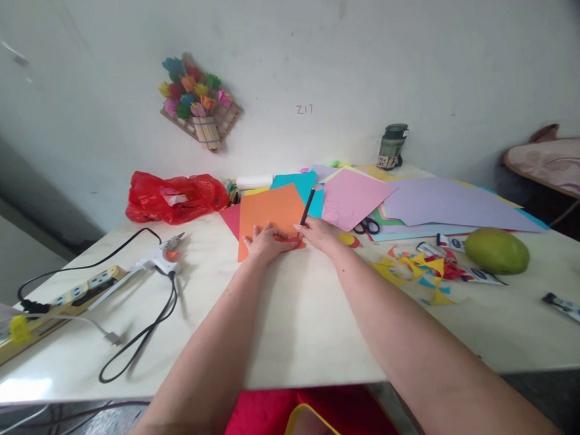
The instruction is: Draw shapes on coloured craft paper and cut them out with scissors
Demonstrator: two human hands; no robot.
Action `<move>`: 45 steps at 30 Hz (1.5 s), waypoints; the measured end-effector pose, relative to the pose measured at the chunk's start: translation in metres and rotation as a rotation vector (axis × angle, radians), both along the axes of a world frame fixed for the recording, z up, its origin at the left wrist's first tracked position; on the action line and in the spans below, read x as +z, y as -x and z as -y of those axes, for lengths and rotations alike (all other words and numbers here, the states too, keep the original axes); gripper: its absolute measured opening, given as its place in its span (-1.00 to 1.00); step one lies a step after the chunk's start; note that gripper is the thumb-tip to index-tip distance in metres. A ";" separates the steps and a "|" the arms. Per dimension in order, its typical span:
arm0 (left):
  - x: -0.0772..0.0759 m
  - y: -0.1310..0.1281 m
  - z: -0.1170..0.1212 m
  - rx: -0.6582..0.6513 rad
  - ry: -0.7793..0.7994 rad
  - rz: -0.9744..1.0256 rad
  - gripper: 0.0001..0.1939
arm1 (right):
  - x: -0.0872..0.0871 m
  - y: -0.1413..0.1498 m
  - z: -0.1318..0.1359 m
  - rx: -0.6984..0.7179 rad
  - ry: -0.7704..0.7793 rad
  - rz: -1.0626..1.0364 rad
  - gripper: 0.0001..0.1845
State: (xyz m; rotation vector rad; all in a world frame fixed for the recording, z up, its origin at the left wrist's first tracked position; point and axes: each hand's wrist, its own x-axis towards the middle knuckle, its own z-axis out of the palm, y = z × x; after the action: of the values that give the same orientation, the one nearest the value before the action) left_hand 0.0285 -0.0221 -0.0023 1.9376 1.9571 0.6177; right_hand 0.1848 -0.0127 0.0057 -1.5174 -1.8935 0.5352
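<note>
My left hand (266, 241) lies flat with fingers spread on an orange paper sheet (270, 211), pressing a small red-orange paper shape against it. My right hand (318, 231) is closed around a black pencil (308, 207), whose tip meets the orange sheet beside the small shape. Both forearms reach out across the white table (290, 320).
Sheets of pink (351, 194), teal and lilac (444, 202) paper fan out behind, with scissors (366, 226) on them. Paper scraps (425, 268), a green fruit (497, 250), a red plastic bag (175, 196), a glue gun (166, 254) and a power strip (82, 288) lie around.
</note>
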 end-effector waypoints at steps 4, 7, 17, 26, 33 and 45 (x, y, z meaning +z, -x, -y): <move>-0.001 0.000 -0.001 -0.005 0.009 0.006 -0.48 | 0.002 -0.001 0.001 -0.008 0.015 0.006 -0.79; -0.001 0.001 -0.001 -0.003 0.012 0.007 -0.48 | 0.003 -0.001 0.002 -0.012 0.025 0.015 -0.79; 0.001 0.000 0.001 -0.001 0.012 0.001 -0.50 | 0.007 -0.002 0.005 -0.027 0.040 0.044 -0.77; 0.001 0.001 -0.001 -0.006 0.021 -0.014 -0.47 | 0.005 -0.003 0.002 -0.013 0.013 0.087 -0.79; 0.002 0.000 0.000 -0.008 0.015 -0.013 -0.47 | 0.004 -0.004 0.001 -0.016 -0.008 0.120 -0.78; 0.002 0.000 0.002 -0.004 -0.007 -0.010 -0.48 | 0.006 -0.003 0.002 -0.011 0.028 0.104 -0.80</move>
State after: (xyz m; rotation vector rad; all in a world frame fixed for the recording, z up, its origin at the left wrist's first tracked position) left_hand 0.0290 -0.0241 -0.0006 1.9517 1.9595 0.6152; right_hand 0.1880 -0.0148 0.0121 -1.6010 -1.9619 0.4888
